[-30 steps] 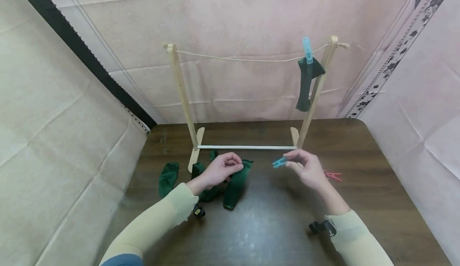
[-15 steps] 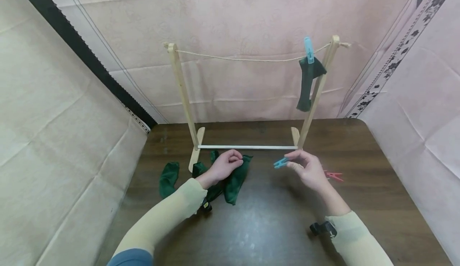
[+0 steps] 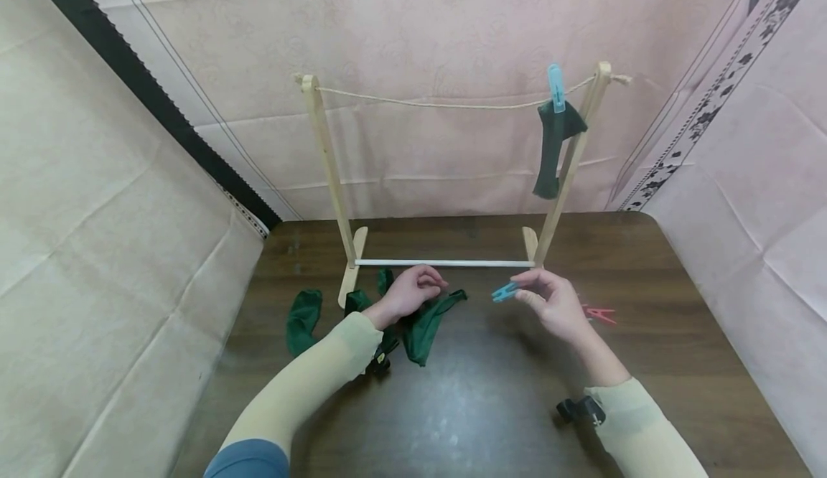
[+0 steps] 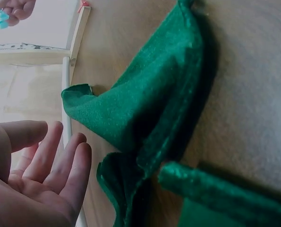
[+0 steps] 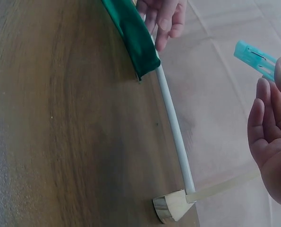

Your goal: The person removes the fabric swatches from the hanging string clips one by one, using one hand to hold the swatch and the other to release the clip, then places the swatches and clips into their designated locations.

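My left hand (image 3: 413,293) hovers just over a green cloth piece (image 3: 426,331), its fingers loosely extended. In the left wrist view a gap shows between those fingers and the folded green cloth (image 4: 145,94). My right hand (image 3: 552,302) pinches a light blue clothespin (image 3: 504,292) between thumb and fingers, raised above the table. The right wrist view shows this clothespin (image 5: 254,57) with its spring. More green cloth (image 3: 304,321) lies bunched to the left, partly hidden by the left arm. A dark green piece (image 3: 549,151) hangs from the line under another blue clothespin (image 3: 556,89).
A wooden stand with a left post (image 3: 329,169) and a right post (image 3: 562,191) carries a cord (image 3: 439,105) between its tops. A white rod (image 3: 446,263) joins the feet. A red clothespin (image 3: 601,314) lies on the brown table (image 3: 491,406) behind my right wrist.
My left hand has shifted slightly right and its fingers have loosened. The upper end of the green cloth beneath it has swung out to the right. My right hand stays almost still.
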`<act>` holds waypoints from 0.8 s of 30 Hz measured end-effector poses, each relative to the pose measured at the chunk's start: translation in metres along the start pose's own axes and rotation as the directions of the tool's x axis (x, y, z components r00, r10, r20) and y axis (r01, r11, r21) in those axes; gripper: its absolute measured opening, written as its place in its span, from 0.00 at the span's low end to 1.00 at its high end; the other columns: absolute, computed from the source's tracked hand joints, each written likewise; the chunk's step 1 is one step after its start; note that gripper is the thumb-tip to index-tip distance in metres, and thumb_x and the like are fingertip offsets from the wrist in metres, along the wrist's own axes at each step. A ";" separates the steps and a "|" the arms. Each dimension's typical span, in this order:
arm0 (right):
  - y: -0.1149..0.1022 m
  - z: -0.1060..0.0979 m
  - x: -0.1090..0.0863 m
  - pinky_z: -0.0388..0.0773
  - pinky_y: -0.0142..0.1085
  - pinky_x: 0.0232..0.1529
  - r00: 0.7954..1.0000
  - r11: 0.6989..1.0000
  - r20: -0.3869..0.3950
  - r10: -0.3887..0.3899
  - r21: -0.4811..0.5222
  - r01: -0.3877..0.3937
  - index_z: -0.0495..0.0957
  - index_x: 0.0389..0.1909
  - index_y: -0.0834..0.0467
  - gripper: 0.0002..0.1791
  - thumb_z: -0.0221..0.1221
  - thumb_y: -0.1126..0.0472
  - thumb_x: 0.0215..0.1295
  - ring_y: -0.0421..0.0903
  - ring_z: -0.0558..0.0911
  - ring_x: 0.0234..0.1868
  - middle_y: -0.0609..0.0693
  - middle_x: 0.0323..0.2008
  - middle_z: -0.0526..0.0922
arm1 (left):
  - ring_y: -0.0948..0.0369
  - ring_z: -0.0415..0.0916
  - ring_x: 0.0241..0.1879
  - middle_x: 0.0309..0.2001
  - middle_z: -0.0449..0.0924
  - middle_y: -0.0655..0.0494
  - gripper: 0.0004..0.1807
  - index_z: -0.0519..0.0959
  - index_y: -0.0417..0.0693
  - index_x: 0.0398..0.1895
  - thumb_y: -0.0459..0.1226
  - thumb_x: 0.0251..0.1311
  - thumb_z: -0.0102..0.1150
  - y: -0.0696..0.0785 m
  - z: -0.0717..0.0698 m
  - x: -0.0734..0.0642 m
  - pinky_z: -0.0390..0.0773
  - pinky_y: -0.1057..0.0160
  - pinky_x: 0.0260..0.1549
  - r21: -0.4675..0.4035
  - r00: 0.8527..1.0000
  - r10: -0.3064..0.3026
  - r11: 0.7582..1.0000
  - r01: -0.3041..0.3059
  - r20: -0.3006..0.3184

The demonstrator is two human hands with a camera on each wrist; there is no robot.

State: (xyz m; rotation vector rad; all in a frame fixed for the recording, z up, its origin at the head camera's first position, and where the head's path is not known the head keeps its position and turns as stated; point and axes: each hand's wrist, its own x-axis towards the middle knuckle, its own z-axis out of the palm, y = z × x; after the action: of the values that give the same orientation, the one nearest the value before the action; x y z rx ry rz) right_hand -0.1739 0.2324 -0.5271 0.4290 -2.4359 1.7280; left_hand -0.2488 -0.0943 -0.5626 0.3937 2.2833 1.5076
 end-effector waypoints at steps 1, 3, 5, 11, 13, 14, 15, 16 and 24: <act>0.000 0.000 0.000 0.79 0.26 0.51 1.000 1.000 -0.003 0.002 0.000 -0.002 0.85 0.55 0.63 0.14 0.69 0.71 0.70 0.37 0.86 0.45 0.58 0.45 0.88 | 0.59 0.84 0.54 0.54 0.88 0.58 0.05 0.81 0.51 0.52 0.36 0.79 0.61 0.000 0.000 0.000 0.82 0.52 0.54 -0.004 1.000 0.000 1.000 0.000 -0.003; 0.000 0.000 0.000 0.80 0.26 0.50 1.000 1.000 -0.008 0.004 0.001 -0.004 0.85 0.55 0.63 0.14 0.69 0.71 0.70 0.37 0.86 0.45 0.58 0.45 0.88 | 0.59 0.84 0.53 0.54 0.88 0.58 0.06 0.81 0.51 0.53 0.36 0.79 0.61 0.001 -0.001 -0.001 0.82 0.51 0.54 -0.009 1.000 -0.006 1.000 0.006 -0.006; 0.001 -0.001 -0.001 0.80 0.26 0.50 1.000 1.000 -0.011 0.006 0.003 -0.006 0.85 0.55 0.63 0.14 0.69 0.71 0.70 0.38 0.86 0.45 0.58 0.44 0.88 | 0.58 0.84 0.53 0.54 0.88 0.57 0.06 0.80 0.50 0.53 0.36 0.79 0.61 0.001 -0.002 -0.001 0.82 0.50 0.54 -0.017 1.000 -0.010 1.000 0.010 -0.009; 0.010 -0.002 -0.002 0.81 0.29 0.55 1.000 1.000 -0.018 0.004 -0.016 -0.005 0.85 0.54 0.63 0.13 0.69 0.70 0.70 0.42 0.87 0.48 0.58 0.46 0.88 | 0.57 0.84 0.53 0.54 0.88 0.57 0.06 0.80 0.50 0.53 0.36 0.79 0.61 -0.001 -0.002 -0.002 0.83 0.50 0.54 -0.027 1.000 -0.013 1.000 0.013 -0.017; 0.014 -0.003 -0.003 0.80 0.31 0.58 1.000 1.000 -0.018 0.006 -0.023 -0.006 0.85 0.54 0.63 0.13 0.69 0.70 0.71 0.42 0.87 0.50 0.58 0.47 0.88 | 0.58 0.84 0.53 0.53 0.88 0.58 0.05 0.80 0.50 0.53 0.37 0.79 0.61 -0.002 -0.002 -0.002 0.83 0.52 0.53 -0.032 1.000 -0.012 0.999 0.012 -0.020; 0.016 -0.004 -0.004 0.80 0.32 0.59 1.000 1.000 -0.018 0.009 -0.028 -0.009 0.85 0.54 0.63 0.13 0.69 0.69 0.71 0.42 0.87 0.51 0.58 0.47 0.88 | 0.59 0.84 0.52 0.53 0.88 0.58 0.05 0.80 0.50 0.52 0.37 0.79 0.61 -0.002 -0.002 -0.002 0.83 0.53 0.52 -0.036 1.000 -0.013 0.999 0.012 -0.023; 0.018 -0.005 -0.005 0.80 0.31 0.59 1.000 0.999 -0.019 0.011 -0.031 -0.012 0.85 0.55 0.63 0.14 0.69 0.70 0.71 0.40 0.87 0.51 0.58 0.48 0.88 | 0.59 0.84 0.52 0.53 0.89 0.59 0.05 0.80 0.50 0.52 0.37 0.79 0.61 -0.002 -0.002 -0.002 0.83 0.53 0.52 -0.041 1.000 -0.013 0.999 0.012 -0.024; 0.020 -0.006 -0.006 0.80 0.31 0.57 1.000 0.999 -0.019 0.016 -0.034 -0.017 0.85 0.55 0.64 0.14 0.69 0.69 0.70 0.39 0.86 0.50 0.59 0.47 0.88 | 0.59 0.84 0.52 0.53 0.89 0.59 0.05 0.80 0.50 0.52 0.37 0.79 0.61 -0.003 -0.002 -0.001 0.83 0.53 0.52 -0.044 1.000 -0.013 0.999 0.012 -0.024; 0.032 -0.026 -0.018 0.82 0.30 0.48 0.982 0.977 0.055 0.180 -0.129 -0.172 0.82 0.64 0.59 0.22 0.70 0.58 0.73 0.49 0.88 0.51 0.56 0.51 0.88 | 0.55 0.85 0.53 0.52 0.89 0.56 0.07 0.79 0.49 0.53 0.38 0.78 0.62 -0.002 -0.003 0.000 0.84 0.49 0.53 -0.094 0.999 -0.018 0.995 0.015 -0.027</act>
State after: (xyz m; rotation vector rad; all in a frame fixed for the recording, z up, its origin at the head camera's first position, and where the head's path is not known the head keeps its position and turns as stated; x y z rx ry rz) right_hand -0.1677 0.2691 -0.5516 0.2673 -2.6847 1.6367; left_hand -0.2506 -0.0974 -0.5634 0.3287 2.2214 1.6143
